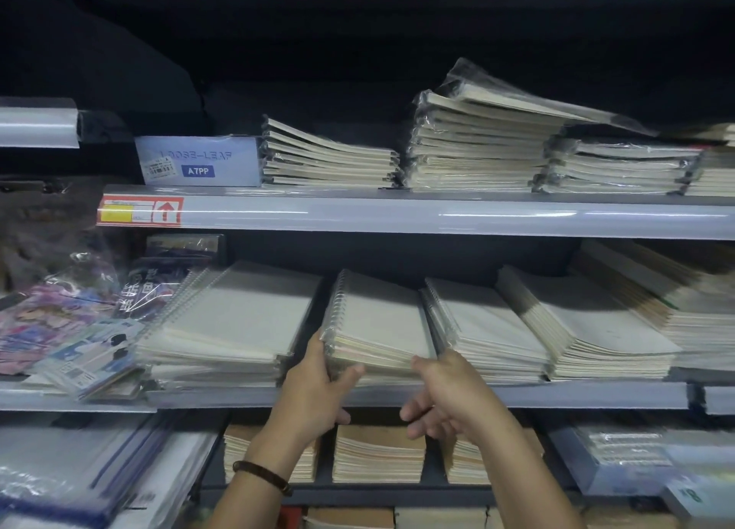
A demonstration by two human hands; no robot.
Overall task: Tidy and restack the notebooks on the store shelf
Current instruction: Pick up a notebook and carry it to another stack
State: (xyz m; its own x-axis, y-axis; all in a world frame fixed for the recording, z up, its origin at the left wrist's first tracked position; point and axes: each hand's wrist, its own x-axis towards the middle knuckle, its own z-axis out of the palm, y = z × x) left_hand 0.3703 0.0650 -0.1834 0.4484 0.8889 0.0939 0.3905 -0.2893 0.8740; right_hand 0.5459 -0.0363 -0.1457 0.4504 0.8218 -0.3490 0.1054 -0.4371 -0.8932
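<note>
Presently, the spiral notebook stack (378,317) is found on the middle shelf (576,395), set between a wider stack (230,321) on its left and a neighbouring spiral stack (485,325) just beside it on its right. Its front left corner is gripped by the left hand (318,385), whose fingers (318,343) are curled up round the coil side while the thumb is laid against the front edge. The right hand (445,393) is held at the front right edge with the thumb at or on the paper, which of the two cannot be told. Its other fingers hang loosely curled below the shelf rail, and nothing is held by them. The main risk is judged to lie in this one-sided hold. Each notebook is wrapped in glossy plastic, so if the pile is pulled or lifted from one corner alone, the upper copies could be slid off the lower ones, fanned out, and spilled over the rail onto the brown-covered pads (378,453) below. The wire coils could also be caught on the wrap of the pile at the right, by which that stack would be dragged askew. A firmer hold by the right hand is likely to be needed before any lift is attempted.
</note>
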